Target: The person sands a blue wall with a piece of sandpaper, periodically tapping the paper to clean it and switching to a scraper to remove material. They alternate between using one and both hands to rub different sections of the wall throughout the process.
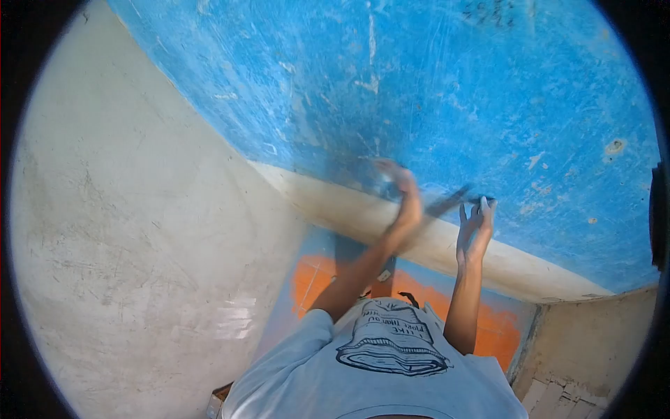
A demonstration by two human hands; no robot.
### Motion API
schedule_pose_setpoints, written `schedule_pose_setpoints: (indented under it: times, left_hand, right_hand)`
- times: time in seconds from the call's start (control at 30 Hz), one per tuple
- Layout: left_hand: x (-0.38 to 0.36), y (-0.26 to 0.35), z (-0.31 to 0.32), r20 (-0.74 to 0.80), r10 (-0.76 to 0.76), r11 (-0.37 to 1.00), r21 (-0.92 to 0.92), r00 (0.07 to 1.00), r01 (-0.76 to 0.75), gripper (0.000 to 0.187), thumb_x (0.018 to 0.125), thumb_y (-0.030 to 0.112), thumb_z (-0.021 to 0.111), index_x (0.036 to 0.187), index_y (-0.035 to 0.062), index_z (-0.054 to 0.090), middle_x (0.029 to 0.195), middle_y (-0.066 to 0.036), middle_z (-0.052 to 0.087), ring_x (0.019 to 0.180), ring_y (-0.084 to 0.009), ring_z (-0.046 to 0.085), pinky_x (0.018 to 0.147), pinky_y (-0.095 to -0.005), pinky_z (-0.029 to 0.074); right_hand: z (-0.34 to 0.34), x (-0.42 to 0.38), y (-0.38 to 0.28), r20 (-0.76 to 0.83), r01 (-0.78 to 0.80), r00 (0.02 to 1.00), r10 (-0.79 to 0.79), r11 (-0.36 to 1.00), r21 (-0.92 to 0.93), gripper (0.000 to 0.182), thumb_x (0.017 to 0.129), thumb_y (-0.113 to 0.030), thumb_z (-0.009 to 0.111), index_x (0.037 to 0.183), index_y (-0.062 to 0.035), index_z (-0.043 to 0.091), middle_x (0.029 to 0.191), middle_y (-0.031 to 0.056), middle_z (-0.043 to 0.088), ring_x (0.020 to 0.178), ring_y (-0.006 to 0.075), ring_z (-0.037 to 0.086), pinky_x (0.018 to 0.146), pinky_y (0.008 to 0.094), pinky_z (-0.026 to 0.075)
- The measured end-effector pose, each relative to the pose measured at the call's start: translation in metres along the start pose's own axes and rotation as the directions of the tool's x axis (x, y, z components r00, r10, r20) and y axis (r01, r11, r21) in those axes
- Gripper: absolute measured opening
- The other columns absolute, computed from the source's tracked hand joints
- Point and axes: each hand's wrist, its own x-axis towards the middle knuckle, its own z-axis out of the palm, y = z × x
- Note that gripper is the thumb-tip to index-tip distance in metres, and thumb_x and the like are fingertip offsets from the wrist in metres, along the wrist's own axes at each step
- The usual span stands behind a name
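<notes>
My left hand (403,188) is raised close to the blue wall (447,105), near the wall's lower edge. Motion smears its fingers, so I cannot tell whether they hold anything. To the right, my right hand (477,229) reaches up to the same wall, fingers bent and tips together around a small dark, flat-looking piece (483,200) at the paint. Between the hands runs a blurred dark streak (447,202), slanting up to the right. The blue paint around both hands is patchy, with pale scuffs and scratches.
A cream band (335,198) runs along the bottom of the blue wall. On the left stands a pale, scuffed wall (139,188). Below is an orange floor (488,322) with a blue-grey border. A worn wall (593,342) is at the lower right, and a dark object (657,216) at the right edge.
</notes>
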Motion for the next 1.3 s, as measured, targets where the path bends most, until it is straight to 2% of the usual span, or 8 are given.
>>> schedule_pose_setpoints:
  times: [0.23,0.47,0.57,0.63,0.73,0.83,1.07,1.3]
  left_hand:
    - [0.171,-0.075,-0.097,-0.334,-0.306,0.798,-0.601,0.891,0.049,0.070,0.111,0.034,0.026,0.158,-0.0070,-0.006,0.166,-0.025,-0.017,0.156,-0.0353,-0.007,0.127,-0.0473,0.003]
    - [0.057,-0.077,0.000,-0.276,0.490,0.620,0.777,0.827,-0.108,0.072,0.100,0.010,0.040,0.159,-0.0075,0.002,0.163,-0.039,-0.001,0.153,-0.0507,0.004,0.122,-0.0614,0.010]
    - [0.132,-0.092,-0.066,-0.317,-0.032,0.999,0.024,0.948,0.042,0.068,0.109,0.025,0.034,0.159,-0.0052,-0.001,0.164,-0.036,-0.004,0.152,-0.0526,-0.003,0.122,-0.0622,0.002]
    - [0.180,-0.037,-0.130,-0.338,-0.380,0.766,-0.637,0.861,0.088,0.070,0.112,0.032,0.030,0.159,-0.0046,-0.004,0.165,-0.031,-0.012,0.154,-0.0453,-0.009,0.124,-0.0556,-0.002]
    - [0.160,-0.065,-0.078,-0.565,0.009,1.000,-0.008,0.825,-0.016,0.071,0.112,0.038,0.027,0.160,-0.0041,-0.004,0.167,-0.028,-0.012,0.156,-0.0403,-0.008,0.126,-0.0499,-0.001]
    - [0.057,-0.038,0.008,-0.184,-0.337,0.893,0.248,0.924,0.375,0.078,0.108,0.035,0.035,0.159,-0.0061,-0.007,0.167,-0.026,-0.016,0.156,-0.0378,-0.011,0.127,-0.0483,0.001]
    - [0.177,-0.149,-0.107,-0.313,-0.330,0.838,-0.532,0.891,0.124,0.075,0.110,0.036,0.032,0.160,-0.0017,-0.009,0.167,-0.023,-0.018,0.156,-0.0355,-0.012,0.126,-0.0488,-0.002]
    - [0.057,-0.017,-0.014,-0.232,-0.186,0.972,-0.186,0.955,0.144,0.077,0.110,0.035,0.031,0.157,-0.0093,-0.011,0.164,-0.030,-0.020,0.155,-0.0389,-0.016,0.124,-0.0538,-0.007]
  right_hand:
    - [-0.005,-0.013,-0.021,0.028,0.007,1.000,-0.007,1.000,0.009,0.059,0.103,-0.029,0.056,0.151,-0.0018,0.037,0.124,0.0036,0.055,0.126,0.0166,0.049,0.125,0.0524,0.022]
    - [0.004,-0.006,-0.015,-0.028,-0.039,0.999,0.037,0.995,-0.087,0.070,0.104,-0.028,0.053,0.158,0.0031,0.024,0.147,0.0138,0.044,0.144,0.0212,0.037,0.124,0.0497,0.024]
    - [-0.019,-0.013,-0.027,0.019,0.039,0.999,-0.037,0.993,-0.111,0.071,0.104,-0.032,0.051,0.160,0.0015,0.022,0.156,0.0199,0.033,0.148,0.0264,0.032,0.124,0.0484,0.023]
    - [-0.014,-0.019,-0.023,0.003,0.056,0.998,-0.056,0.988,-0.144,0.073,0.104,-0.033,0.052,0.161,0.0004,0.019,0.157,0.0206,0.031,0.149,0.0273,0.030,0.125,0.0482,0.022]
    - [0.009,-0.026,-0.007,-0.044,0.092,0.994,-0.100,0.982,-0.167,0.076,0.104,-0.031,0.053,0.162,-0.0012,0.014,0.158,0.0200,0.030,0.150,0.0276,0.028,0.124,0.0482,0.021]
    - [0.034,-0.024,0.018,-0.110,0.081,0.989,-0.104,0.978,-0.194,0.079,0.103,-0.027,0.054,0.163,-0.0025,0.008,0.157,0.0166,0.032,0.149,0.0259,0.029,0.123,0.0490,0.023]
    - [0.035,-0.029,0.014,-0.071,0.109,0.989,-0.131,0.963,-0.246,0.074,0.105,-0.021,0.049,0.163,-0.0018,0.006,0.166,0.0213,0.014,0.154,0.0304,0.019,0.125,0.0492,0.022]
    - [0.071,-0.027,0.055,-0.181,0.079,0.973,-0.146,0.939,-0.336,0.076,0.104,-0.021,0.051,0.162,-0.0020,0.006,0.163,0.0193,0.023,0.153,0.0284,0.023,0.122,0.0507,0.028]
